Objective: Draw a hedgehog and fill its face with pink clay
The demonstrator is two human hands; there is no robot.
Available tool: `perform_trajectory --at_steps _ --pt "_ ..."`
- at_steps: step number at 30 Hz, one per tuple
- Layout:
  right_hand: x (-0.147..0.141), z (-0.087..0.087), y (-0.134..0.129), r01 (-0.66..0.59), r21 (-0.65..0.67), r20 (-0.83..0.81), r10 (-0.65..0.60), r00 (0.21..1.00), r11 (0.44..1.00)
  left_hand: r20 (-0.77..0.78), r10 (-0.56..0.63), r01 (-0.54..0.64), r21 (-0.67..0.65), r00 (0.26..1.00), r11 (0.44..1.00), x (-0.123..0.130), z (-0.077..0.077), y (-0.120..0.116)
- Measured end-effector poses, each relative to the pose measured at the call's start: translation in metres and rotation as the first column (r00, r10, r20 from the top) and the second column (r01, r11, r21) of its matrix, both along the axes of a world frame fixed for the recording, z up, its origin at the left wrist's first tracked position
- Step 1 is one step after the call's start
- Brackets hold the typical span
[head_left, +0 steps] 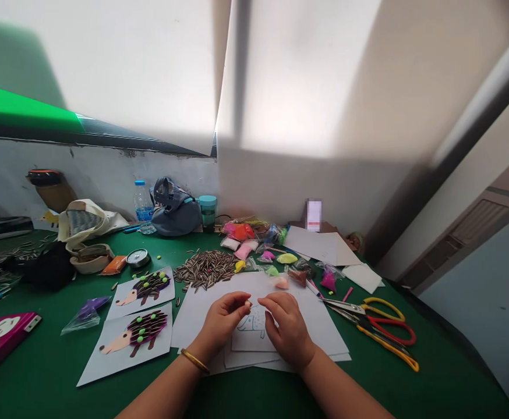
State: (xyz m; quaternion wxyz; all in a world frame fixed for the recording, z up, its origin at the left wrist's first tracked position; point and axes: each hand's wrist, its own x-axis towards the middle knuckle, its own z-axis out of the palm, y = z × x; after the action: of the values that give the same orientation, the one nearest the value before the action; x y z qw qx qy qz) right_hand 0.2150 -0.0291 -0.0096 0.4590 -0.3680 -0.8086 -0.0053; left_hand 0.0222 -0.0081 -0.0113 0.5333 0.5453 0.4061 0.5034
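Note:
My left hand [225, 320] is closed, with a small pale piece, perhaps clay, pinched between thumb and fingertips. Close to its right, my right hand [286, 326] has its fingers bent and apart, holding nothing that shows. Both are above a white sheet with a blue line drawing [251, 325], which they partly cover. More white sheets [193, 314] lie under it. Left of them are two cards, an upper hedgehog card [146, 288] and a lower hedgehog card [138, 334], with dark spiky backs and green dots. A heap of striped seeds [205, 267] lies beyond my left hand.
Scissors [381, 323] with yellow and red handles lie at the right. Bags of coloured clay [246, 238] are behind the sheets. A round tin [138, 258], bottle [143, 203], blue-grey bag [176, 212] and magenta box [7, 343] stand or lie leftward. A phone [314, 215] leans at the back.

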Motion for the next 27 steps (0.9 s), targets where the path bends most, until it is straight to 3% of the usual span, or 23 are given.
perform_trajectory --at_steps 27 --pt "-0.002 -0.002 -0.005 0.019 -0.046 -0.005 -0.019 1.0 0.999 0.025 -0.079 0.081 -0.114 0.997 0.99 0.002 0.014 -0.008"
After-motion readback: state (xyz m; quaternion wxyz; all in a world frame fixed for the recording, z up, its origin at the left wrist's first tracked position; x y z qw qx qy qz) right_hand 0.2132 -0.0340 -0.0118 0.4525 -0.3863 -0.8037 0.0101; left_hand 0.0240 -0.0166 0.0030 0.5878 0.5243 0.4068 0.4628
